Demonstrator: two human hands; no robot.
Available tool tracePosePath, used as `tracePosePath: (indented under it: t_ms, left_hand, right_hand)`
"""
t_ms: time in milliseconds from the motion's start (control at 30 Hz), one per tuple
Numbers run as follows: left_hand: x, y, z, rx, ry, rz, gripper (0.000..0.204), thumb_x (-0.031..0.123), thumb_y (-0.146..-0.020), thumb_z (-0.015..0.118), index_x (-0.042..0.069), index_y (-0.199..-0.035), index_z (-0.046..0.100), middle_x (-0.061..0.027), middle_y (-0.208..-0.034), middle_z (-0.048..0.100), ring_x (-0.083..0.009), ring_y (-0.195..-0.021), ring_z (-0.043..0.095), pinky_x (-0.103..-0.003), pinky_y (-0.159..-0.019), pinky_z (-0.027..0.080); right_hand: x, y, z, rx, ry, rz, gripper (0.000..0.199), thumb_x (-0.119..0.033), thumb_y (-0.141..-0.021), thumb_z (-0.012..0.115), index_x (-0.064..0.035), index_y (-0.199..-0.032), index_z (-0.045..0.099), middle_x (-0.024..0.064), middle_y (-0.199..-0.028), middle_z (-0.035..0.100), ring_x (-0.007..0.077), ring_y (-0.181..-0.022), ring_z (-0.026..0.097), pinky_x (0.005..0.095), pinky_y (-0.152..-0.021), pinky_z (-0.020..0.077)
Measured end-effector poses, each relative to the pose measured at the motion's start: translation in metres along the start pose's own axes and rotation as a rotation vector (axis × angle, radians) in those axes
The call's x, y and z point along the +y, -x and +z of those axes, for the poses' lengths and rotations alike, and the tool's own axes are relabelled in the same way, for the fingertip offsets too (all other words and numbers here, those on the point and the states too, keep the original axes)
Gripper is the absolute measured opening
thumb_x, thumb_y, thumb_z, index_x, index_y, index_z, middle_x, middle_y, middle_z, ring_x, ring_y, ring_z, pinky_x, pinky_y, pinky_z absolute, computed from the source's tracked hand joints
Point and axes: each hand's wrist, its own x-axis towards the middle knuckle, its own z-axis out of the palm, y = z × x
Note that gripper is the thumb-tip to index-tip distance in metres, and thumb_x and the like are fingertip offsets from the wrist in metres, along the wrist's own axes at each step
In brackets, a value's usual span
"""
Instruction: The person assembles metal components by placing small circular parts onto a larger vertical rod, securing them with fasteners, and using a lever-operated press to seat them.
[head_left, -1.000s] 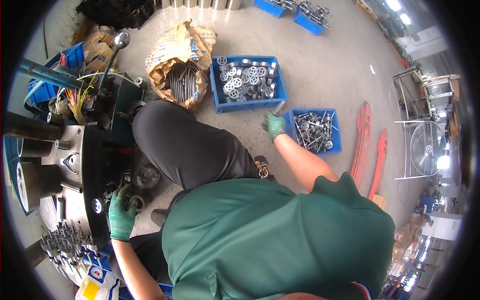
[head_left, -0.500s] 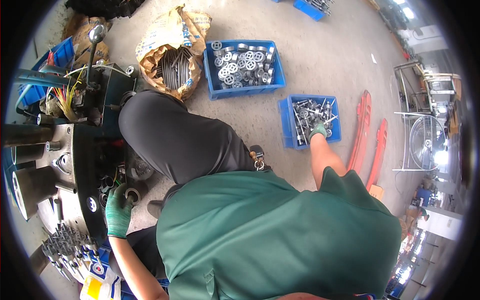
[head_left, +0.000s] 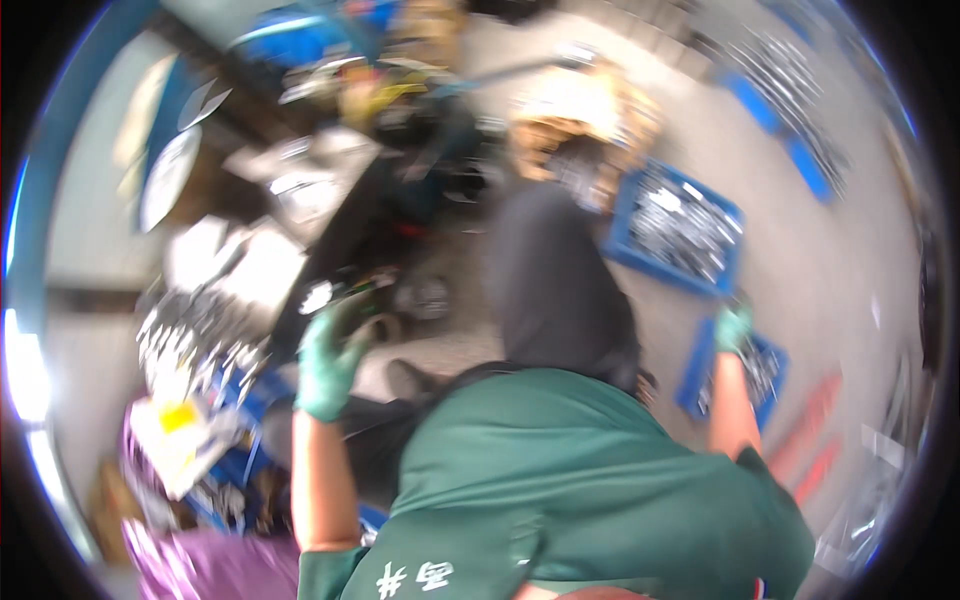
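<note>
The picture is smeared by motion. My left hand (head_left: 325,365), in a green glove, is beside the dark machine (head_left: 340,240) with its thumb spread from its fingers. A round, hollow metal part (head_left: 382,328) is next to the thumb, and I see nothing held. My right hand (head_left: 734,328), also gloved in green, is over the far edge of the smaller blue bin (head_left: 768,412). Metal shaft-like parts (head_left: 758,372) lie in that bin. Blur hides the right fingers and whatever they may hold.
A larger blue bin (head_left: 624,248) of round metal parts stands beyond my right hand. Next to it is an open brown paper sack (head_left: 625,110). Red bars (head_left: 805,425) lie at the right. A cluster of upright metal parts (head_left: 190,335) and purple sheeting (head_left: 215,562) are at the left.
My view has swung left, so the scene sits further right and turned. My right hand has moved from among the parts to the bin's far edge. The left stays by the machine.
</note>
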Motion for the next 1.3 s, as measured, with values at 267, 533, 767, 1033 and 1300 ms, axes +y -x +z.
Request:
tracePosePath:
  t_ms: [267,533,767,1033,1300]
  left_hand:
    - [-0.029,0.064,-0.024,0.759,0.861,-0.065,0.048,0.031,-0.103,0.070,0.000,-0.138,0.062,-0.0131,-0.119,0.072,-0.0242,-0.104,0.070,-0.037,-0.091,0.057]
    - [-0.056,0.093,-0.059,1.351,1.573,-0.488,0.034,0.035,-0.104,0.066,0.012,-0.128,0.064,-0.0093,-0.128,0.067,-0.0267,-0.115,0.066,-0.043,-0.096,0.057]
    - [-0.082,0.057,-0.074,1.321,1.473,-0.580,0.032,0.046,-0.097,0.074,0.020,-0.116,0.068,-0.0048,-0.116,0.058,-0.0298,-0.117,0.052,-0.056,-0.112,0.045]
    - [-0.106,0.029,-0.073,1.409,1.547,-0.468,0.026,0.036,-0.097,0.077,0.021,-0.117,0.071,-0.0065,-0.116,0.059,-0.0278,-0.113,0.054,-0.047,-0.098,0.058]
    - [-0.076,0.029,-0.074,1.423,1.748,-0.442,0.023,0.035,-0.097,0.068,0.016,-0.109,0.065,-0.0039,-0.107,0.062,-0.0186,-0.087,0.059,-0.032,-0.071,0.056]
  right_hand:
    - [-0.126,0.257,0.492,-1.140,0.459,-1.208,0.027,0.014,-0.088,0.048,-0.0040,-0.104,0.061,0.0148,-0.120,0.074,0.0369,-0.121,0.070,0.0545,-0.117,0.0456]
    - [-0.038,0.349,0.688,-2.045,0.600,-1.138,0.026,-0.004,-0.082,0.069,-0.0027,-0.107,0.073,0.0167,-0.110,0.075,0.0365,-0.112,0.070,0.0467,-0.108,0.0522]
    - [0.000,0.349,0.691,-2.320,1.267,-0.710,0.039,-0.022,-0.092,0.066,-0.0040,-0.125,0.073,0.0221,-0.117,0.075,0.0400,-0.113,0.070,0.0446,-0.101,0.0550]
    - [0.002,0.346,0.698,-2.212,1.522,-0.654,0.040,-0.022,-0.092,0.066,-0.0033,-0.127,0.072,0.0231,-0.114,0.075,0.0396,-0.107,0.071,0.0447,-0.095,0.0563]
    - [0.022,0.327,0.689,-2.189,1.336,-0.826,0.037,-0.020,-0.090,0.067,-0.0024,-0.123,0.073,0.0228,-0.114,0.074,0.0400,-0.109,0.070,0.0440,-0.096,0.0563]
